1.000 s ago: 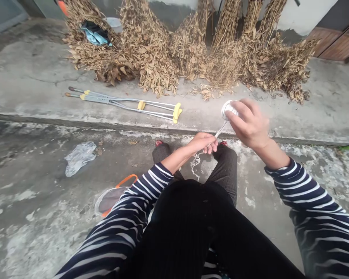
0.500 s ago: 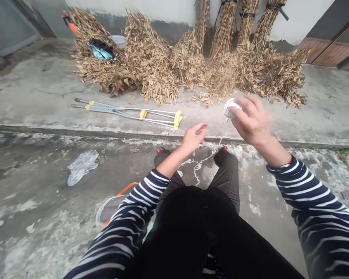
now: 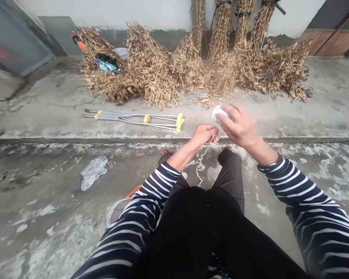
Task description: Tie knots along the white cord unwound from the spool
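My right hand (image 3: 239,124) is wrapped round a ball of white cord (image 3: 218,113), held up over the step's edge. Just to its left, my left hand (image 3: 206,134) has its fingers curled together on the strand coming off the ball. That thin strand is partly hidden by the fingers. Below the hands, loose white cord (image 3: 200,167) trails down in wavy lines on the ground between my feet.
A pair of crutches (image 3: 128,117) with yellow pads lies on the raised step. Dried plant stalks (image 3: 157,73) are heaped along the wall. On the lower ground are a crumpled clear plastic bag (image 3: 93,173) and a basket (image 3: 116,211) with an orange handle, partly behind my left arm.
My left hand has moved right and closed its outstretched fingers on the strand. My right hand has come left with the ball, bringing both hands close together.
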`<action>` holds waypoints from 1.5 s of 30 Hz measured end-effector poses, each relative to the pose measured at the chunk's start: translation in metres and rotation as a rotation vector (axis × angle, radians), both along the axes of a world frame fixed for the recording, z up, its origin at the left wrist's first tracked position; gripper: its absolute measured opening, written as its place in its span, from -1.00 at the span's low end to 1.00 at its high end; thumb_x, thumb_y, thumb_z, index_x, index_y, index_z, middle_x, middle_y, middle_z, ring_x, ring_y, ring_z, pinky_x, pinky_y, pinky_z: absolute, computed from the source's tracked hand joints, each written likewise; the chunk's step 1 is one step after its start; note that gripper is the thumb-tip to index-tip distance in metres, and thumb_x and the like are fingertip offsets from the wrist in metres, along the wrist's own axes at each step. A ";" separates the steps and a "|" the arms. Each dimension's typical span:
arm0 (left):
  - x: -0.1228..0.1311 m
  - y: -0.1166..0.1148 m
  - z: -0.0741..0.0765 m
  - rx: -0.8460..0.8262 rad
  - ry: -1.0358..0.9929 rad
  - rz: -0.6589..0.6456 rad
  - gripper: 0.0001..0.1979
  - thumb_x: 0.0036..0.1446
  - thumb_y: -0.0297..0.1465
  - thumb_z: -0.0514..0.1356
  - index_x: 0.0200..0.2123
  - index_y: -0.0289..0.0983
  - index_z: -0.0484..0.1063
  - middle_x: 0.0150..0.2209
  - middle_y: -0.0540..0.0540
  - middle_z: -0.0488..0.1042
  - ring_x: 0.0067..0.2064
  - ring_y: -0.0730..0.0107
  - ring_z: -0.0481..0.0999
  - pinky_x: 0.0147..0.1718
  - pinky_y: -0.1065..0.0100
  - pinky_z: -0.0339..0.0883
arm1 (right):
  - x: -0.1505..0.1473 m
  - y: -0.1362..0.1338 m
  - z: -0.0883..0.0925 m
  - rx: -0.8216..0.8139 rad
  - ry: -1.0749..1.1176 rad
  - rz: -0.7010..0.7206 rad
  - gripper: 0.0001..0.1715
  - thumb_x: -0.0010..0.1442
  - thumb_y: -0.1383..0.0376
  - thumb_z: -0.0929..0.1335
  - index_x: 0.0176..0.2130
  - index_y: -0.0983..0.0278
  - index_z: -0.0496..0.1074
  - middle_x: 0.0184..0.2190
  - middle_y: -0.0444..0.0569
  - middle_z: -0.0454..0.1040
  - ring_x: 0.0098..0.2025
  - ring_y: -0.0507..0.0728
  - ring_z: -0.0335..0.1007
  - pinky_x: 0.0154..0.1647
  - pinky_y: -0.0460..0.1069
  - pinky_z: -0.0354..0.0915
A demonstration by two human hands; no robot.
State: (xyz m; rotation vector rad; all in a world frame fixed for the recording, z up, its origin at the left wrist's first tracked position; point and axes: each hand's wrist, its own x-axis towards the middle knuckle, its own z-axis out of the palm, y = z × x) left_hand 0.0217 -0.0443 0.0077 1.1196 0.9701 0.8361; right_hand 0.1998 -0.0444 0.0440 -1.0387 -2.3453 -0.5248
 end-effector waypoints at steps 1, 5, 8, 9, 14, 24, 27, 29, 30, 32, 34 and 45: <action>-0.001 0.001 -0.002 0.009 0.047 -0.036 -0.73 0.23 -0.60 0.12 -0.52 -0.36 0.42 -0.62 0.00 0.45 -0.63 0.60 0.40 -0.64 0.53 0.13 | 0.000 0.000 -0.001 -0.007 0.010 -0.002 -0.63 0.41 0.37 0.23 0.11 0.07 0.42 0.14 0.05 0.48 0.26 0.32 0.33 0.04 0.22 0.46; -0.005 0.001 -0.013 0.037 0.167 -0.077 -0.74 0.20 -0.60 0.15 -0.54 -0.36 0.43 -0.62 0.00 0.45 -0.62 0.61 0.39 -0.62 0.53 0.17 | 0.003 0.003 -0.001 -0.026 0.040 -0.028 -0.59 0.40 0.40 0.22 0.12 0.06 0.43 0.15 0.05 0.48 0.26 0.32 0.32 0.02 0.22 0.45; -0.009 0.005 -0.027 0.060 0.235 -0.057 -0.74 0.18 -0.58 0.16 -0.56 -0.35 0.42 -0.61 -0.01 0.45 -0.61 0.59 0.40 -0.63 0.54 0.16 | 0.007 0.003 -0.001 -0.007 0.010 -0.038 -0.61 0.40 0.39 0.23 0.11 0.08 0.43 0.15 0.06 0.48 0.25 0.33 0.33 -0.01 0.21 0.45; -0.010 0.008 -0.032 0.077 0.262 -0.044 -0.75 0.18 -0.58 0.16 -0.56 -0.35 0.42 -0.59 -0.01 0.46 -0.59 0.59 0.41 -0.63 0.55 0.15 | 0.007 0.003 -0.002 0.003 -0.002 -0.041 -0.62 0.40 0.39 0.23 0.10 0.09 0.43 0.14 0.06 0.49 0.24 0.32 0.33 -0.03 0.19 0.45; -0.003 0.035 -0.049 0.149 0.404 0.034 -0.82 0.14 -0.53 0.21 -0.51 -0.36 0.51 -0.55 0.02 0.49 -0.62 0.62 0.32 -0.65 0.57 0.17 | 0.004 0.006 -0.003 0.051 -0.026 -0.076 -0.66 0.39 0.38 0.23 0.06 0.13 0.45 0.11 0.06 0.52 0.18 0.29 0.38 -0.15 0.13 0.44; -0.015 -0.027 -0.001 -0.003 -0.061 -0.131 -0.78 0.16 -0.49 0.17 -0.51 -0.39 0.51 -0.52 -0.11 0.52 -0.50 0.49 0.52 -0.56 0.52 0.34 | 0.029 0.014 -0.022 0.051 0.018 -0.085 -0.70 0.38 0.37 0.28 0.06 0.17 0.47 0.09 0.11 0.53 0.17 0.30 0.38 -0.15 0.12 0.44; -0.021 -0.029 0.023 -0.038 -0.152 -0.096 -0.80 0.17 -0.45 0.19 -0.48 -0.38 0.49 -0.54 -0.11 0.52 -0.53 0.49 0.52 -0.58 0.53 0.27 | 0.022 0.003 -0.042 0.008 0.072 -0.034 -0.70 0.37 0.36 0.31 0.06 0.21 0.47 0.08 0.15 0.53 0.18 0.32 0.37 -0.11 0.13 0.44; -0.022 -0.021 0.031 -0.048 -0.206 -0.053 -0.82 0.18 -0.45 0.18 -0.46 -0.39 0.48 -0.54 -0.11 0.52 -0.52 0.49 0.52 -0.59 0.53 0.23 | 0.015 -0.004 -0.052 -0.064 0.127 0.004 -0.71 0.36 0.33 0.33 0.07 0.21 0.47 0.08 0.14 0.53 0.18 0.32 0.37 -0.08 0.15 0.44; -0.021 -0.017 0.032 -0.054 -0.222 -0.038 -0.82 0.18 -0.46 0.18 -0.45 -0.39 0.47 -0.55 -0.11 0.52 -0.53 0.50 0.51 -0.59 0.53 0.21 | 0.012 -0.007 -0.056 -0.108 0.153 0.026 -0.71 0.36 0.31 0.34 0.06 0.20 0.47 0.08 0.13 0.52 0.18 0.32 0.37 -0.07 0.15 0.43; -0.020 -0.011 0.033 -0.066 -0.223 -0.027 -0.83 0.18 -0.46 0.18 -0.46 -0.39 0.45 -0.57 -0.09 0.49 -0.55 0.52 0.49 -0.60 0.53 0.18 | 0.011 -0.008 -0.059 -0.194 0.211 0.060 -0.73 0.34 0.27 0.37 0.04 0.18 0.47 0.06 0.11 0.53 0.15 0.31 0.39 -0.05 0.16 0.43; -0.020 -0.009 0.032 -0.064 -0.198 -0.051 -0.83 0.18 -0.45 0.19 -0.46 -0.38 0.45 -0.60 -0.07 0.47 -0.57 0.53 0.47 -0.61 0.53 0.16 | 0.013 -0.007 -0.057 -0.255 0.282 0.072 -0.74 0.31 0.23 0.40 0.01 0.18 0.47 0.01 0.09 0.55 0.11 0.29 0.41 -0.01 0.17 0.41; -0.019 0.007 0.030 -0.082 -0.235 -0.004 -0.84 0.19 -0.49 0.14 -0.40 -0.41 0.47 -0.55 -0.09 0.51 -0.55 0.52 0.45 -0.56 0.50 0.19 | 0.006 -0.012 -0.053 -0.406 0.430 0.176 -0.58 0.19 0.18 0.48 0.03 0.21 0.46 -0.06 0.08 0.55 -0.01 0.27 0.45 0.01 0.14 0.36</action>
